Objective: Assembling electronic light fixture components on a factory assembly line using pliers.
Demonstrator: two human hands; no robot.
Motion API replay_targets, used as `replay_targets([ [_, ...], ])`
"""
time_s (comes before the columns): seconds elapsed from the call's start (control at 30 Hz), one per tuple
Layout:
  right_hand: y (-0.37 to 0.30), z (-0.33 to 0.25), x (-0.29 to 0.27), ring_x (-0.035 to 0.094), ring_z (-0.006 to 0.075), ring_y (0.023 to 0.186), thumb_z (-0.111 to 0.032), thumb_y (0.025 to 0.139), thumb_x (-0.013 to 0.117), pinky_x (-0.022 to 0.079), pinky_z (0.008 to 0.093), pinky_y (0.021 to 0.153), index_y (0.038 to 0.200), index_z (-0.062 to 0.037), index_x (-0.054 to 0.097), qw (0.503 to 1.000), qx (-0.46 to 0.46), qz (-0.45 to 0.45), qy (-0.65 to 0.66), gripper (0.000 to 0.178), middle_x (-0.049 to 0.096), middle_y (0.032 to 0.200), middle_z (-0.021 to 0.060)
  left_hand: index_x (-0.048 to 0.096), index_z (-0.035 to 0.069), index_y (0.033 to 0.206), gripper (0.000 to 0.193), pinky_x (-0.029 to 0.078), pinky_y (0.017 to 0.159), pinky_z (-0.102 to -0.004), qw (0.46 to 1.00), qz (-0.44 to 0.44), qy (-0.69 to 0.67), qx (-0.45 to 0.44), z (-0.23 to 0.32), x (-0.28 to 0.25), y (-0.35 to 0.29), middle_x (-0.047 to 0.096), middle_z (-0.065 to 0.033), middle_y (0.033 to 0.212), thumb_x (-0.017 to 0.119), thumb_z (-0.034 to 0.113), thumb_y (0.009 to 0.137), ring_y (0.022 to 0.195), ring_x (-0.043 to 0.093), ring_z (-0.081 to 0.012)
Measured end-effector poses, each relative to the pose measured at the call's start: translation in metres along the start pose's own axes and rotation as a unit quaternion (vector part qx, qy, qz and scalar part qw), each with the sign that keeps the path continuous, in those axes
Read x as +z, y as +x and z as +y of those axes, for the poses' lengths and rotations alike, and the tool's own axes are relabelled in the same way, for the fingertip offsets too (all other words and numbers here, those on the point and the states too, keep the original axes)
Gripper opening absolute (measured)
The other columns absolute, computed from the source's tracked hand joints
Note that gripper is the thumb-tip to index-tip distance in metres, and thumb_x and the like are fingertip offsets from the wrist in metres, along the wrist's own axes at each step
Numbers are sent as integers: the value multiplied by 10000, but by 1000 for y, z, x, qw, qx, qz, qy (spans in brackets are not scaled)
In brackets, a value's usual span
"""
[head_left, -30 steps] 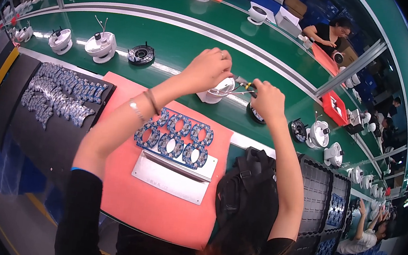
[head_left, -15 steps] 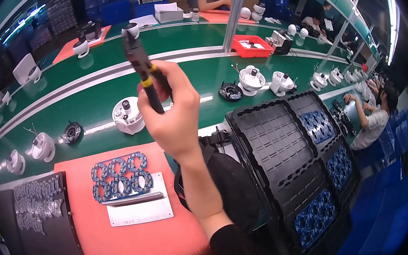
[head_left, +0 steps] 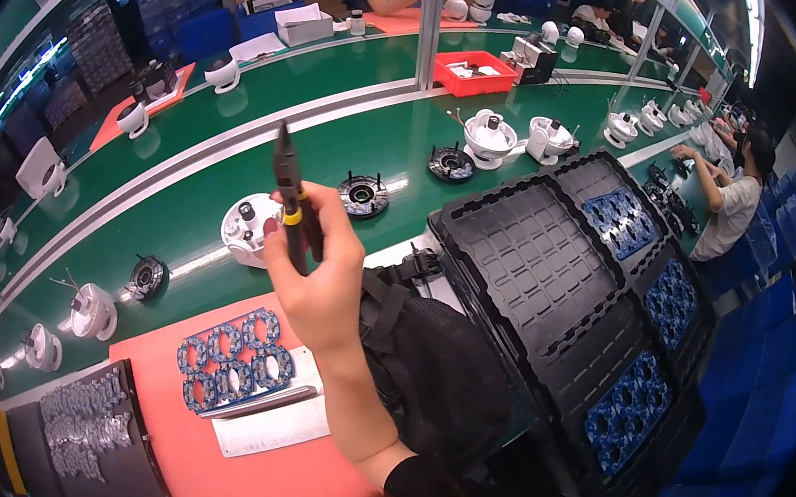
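Note:
My right hand (head_left: 322, 275) is raised over the bench, fingers wrapped round a pair of pliers (head_left: 289, 174) with black and yellow handles. The jaws of the pliers point up and away from me. Below and left of the hand, a panel of blue ring-shaped circuit boards (head_left: 192, 394) rests partly on a pale metal plate (head_left: 266, 438). A raised metal bar (head_left: 265, 402) runs along the panel's near edge. Both lie on a pink mat (head_left: 169, 438). My left hand is out of view.
A black tray (head_left: 504, 250) with more blue board panels (head_left: 628, 409) stands right, beside a black bag (head_left: 434, 369). At left, a dark tray (head_left: 30, 423) holds small boards. White housings (head_left: 250, 228) and round black parts (head_left: 363, 196) line the green conveyor (head_left: 222, 172). Other people sit farther off.
My right hand has lowered slightly with the pliers, whose jaws now point more upright. The view has shifted a little, and a round black part shows beside the hand.

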State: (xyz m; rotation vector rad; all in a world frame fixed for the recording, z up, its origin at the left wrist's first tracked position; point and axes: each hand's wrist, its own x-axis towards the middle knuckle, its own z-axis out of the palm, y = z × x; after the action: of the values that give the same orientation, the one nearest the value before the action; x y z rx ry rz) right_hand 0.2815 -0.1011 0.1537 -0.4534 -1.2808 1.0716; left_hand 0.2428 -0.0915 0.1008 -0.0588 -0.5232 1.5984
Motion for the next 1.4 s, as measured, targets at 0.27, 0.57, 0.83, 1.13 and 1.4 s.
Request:
replay_targets([
  [0.27, -9, 14, -13, 546, 146, 753, 13, 789, 681, 466, 272, 696, 1132, -6, 568, 996, -19, -34, -75, 362, 544, 843, 56, 635, -56, 998, 152, 508, 748, -278, 353, -42, -861, -364, 62, 177, -245, 654, -144, 917, 569, 79, 976, 860, 625, -191],
  [0.57, -32, -18, 37, 586, 211, 779, 31, 715, 698, 489, 326, 675, 1113, -38, 562, 987, -73, -145, 2, 426, 542, 882, 85, 590, -11, 982, 178, 508, 721, -365, 13, 130, -909, -396, 67, 173, -171, 645, -176, 940, 604, -102, 830, 856, 624, -275],
  [0.83, -48, -12, 63, 539, 161, 774, 13, 784, 670, 477, 297, 682, 1169, -15, 544, 967, 1, -222, 124, 406, 515, 873, 70, 558, -34, 1040, 221, 501, 767, -328, -147, 111, -906, -382, 108, 138, -158, 622, -188, 1000, 566, -155, 854, 895, 605, -265],
  [1.13, -66, 8, 88, 424, 77, 665, -70, 876, 657, 360, 244, 591, 1173, -56, 550, 928, 106, -317, 165, 316, 481, 770, -6, 606, -30, 965, 137, 501, 796, -331, -103, 57, -923, -366, 125, 140, -169, 658, -142, 929, 637, -93, 847, 859, 632, -249],
  [1.4, -72, 8, 91, 452, 49, 686, -73, 906, 639, 343, 233, 591, 1180, -43, 550, 904, 125, -345, 220, 289, 581, 819, -6, 610, -33, 955, 105, 502, 796, -316, -146, 2, -927, -345, 130, 137, -177, 654, -112, 910, 660, -25, 863, 832, 638, -207],
])
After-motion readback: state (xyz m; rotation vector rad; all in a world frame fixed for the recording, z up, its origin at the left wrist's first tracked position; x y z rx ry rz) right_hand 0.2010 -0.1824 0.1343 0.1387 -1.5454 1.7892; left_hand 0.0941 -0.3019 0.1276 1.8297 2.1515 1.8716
